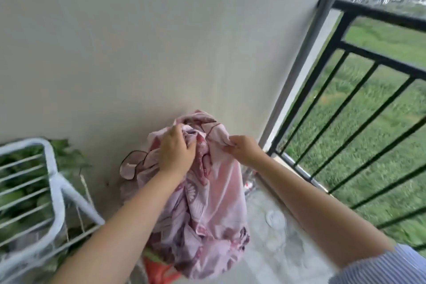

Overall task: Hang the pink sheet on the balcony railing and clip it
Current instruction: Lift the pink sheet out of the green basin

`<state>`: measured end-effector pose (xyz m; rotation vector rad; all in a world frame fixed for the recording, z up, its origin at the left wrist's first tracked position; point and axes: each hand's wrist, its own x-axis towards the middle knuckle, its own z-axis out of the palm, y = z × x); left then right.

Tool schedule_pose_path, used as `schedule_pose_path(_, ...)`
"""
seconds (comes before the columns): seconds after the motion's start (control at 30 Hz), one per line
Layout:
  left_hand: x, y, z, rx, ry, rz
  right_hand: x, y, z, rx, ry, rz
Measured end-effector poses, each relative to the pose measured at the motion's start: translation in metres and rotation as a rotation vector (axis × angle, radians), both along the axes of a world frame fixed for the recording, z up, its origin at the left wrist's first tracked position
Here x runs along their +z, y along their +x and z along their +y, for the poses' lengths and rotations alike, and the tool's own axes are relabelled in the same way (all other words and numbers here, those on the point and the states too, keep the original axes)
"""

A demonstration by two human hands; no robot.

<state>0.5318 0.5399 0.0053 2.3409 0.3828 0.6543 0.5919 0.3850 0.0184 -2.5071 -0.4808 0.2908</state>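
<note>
Pink sheet (pixel 207 203) bunched up, hanging from both my hands in front of the wall (pixel 138 41), not on the balcony railing (pixel 359 80) yet. My left hand (pixel 176 151) has fingers curled into the top folds, gripping. My right hand (pixel 244 148) pinches an edge of the sheet. White drying rack (pixel 54 182) at left, railing well apart at right.
</note>
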Motion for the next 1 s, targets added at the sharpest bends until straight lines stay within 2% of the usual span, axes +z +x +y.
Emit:
schedule_pose_path(0.1, -0.037, -0.023, 0.015, -0.012, 0.099, 0.136, -0.047, -0.015, 0.009, 0.059, -0.098, 0.098)
schedule_pose_path(0.27, -0.086, -0.034, 0.030, -0.040, 0.213, 0.433, -0.104, -0.023, 0.019, 0.100, -0.162, 0.125)
schedule_pose_path(0.4, -0.136, -0.032, 0.021, -0.089, 0.302, 0.671, -0.175, -0.019, 0.010, 0.140, -0.333, 0.228)
schedule_pose_path(0.53, -0.200, -0.021, 0.008, -0.071, 0.244, 0.871, -0.259, 0.001, -0.005, -0.051, -0.454, 0.368)
schedule_pose_path(0.6, -0.236, -0.013, 0.003, -0.065, 0.198, 0.940, -0.294, 0.016, -0.008, -0.010, -0.541, 0.427)
schedule_pose_path(0.73, -0.296, -0.005, -0.012, -0.039, 0.095, 1.064, -0.356, 0.047, -0.007, 0.162, -0.651, 0.332)
schedule_pose_path(1.0, -0.358, 0.017, -0.023, 0.054, -0.139, 1.172, -0.426, 0.098, 0.023, 0.281, -0.624, 0.146)
